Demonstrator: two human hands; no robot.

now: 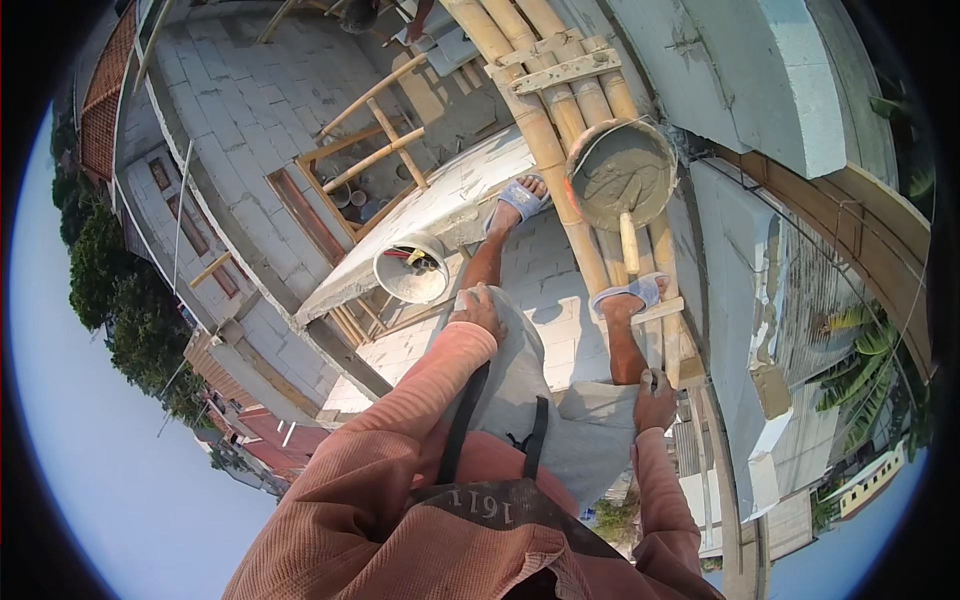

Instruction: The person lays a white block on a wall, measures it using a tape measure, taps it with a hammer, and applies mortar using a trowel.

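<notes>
My left hand [481,313] is at the left knee, its fingers bent into the cloth of my grey shorts [510,350]. Lower and to the right, my right hand [655,403] has curled fingers at the hem of the other leg. Beyond it, a bucket of wet grey mortar [620,175] rests on the bamboo platform [585,250]. A trowel with a wooden handle [629,243] sticks out of the mortar. Left of my left foot, a white bucket [411,268] holds some tools and pale residue. Neither hand touches the buckets.
My left sandal [522,195] stands on a narrow concrete ledge [350,275], my right sandal [632,293] on the bamboo. A deep gap lies between them. Wooden poles [400,140] frame an opening below left. Grey wall panels [730,270] rise at right. Another person is at the top.
</notes>
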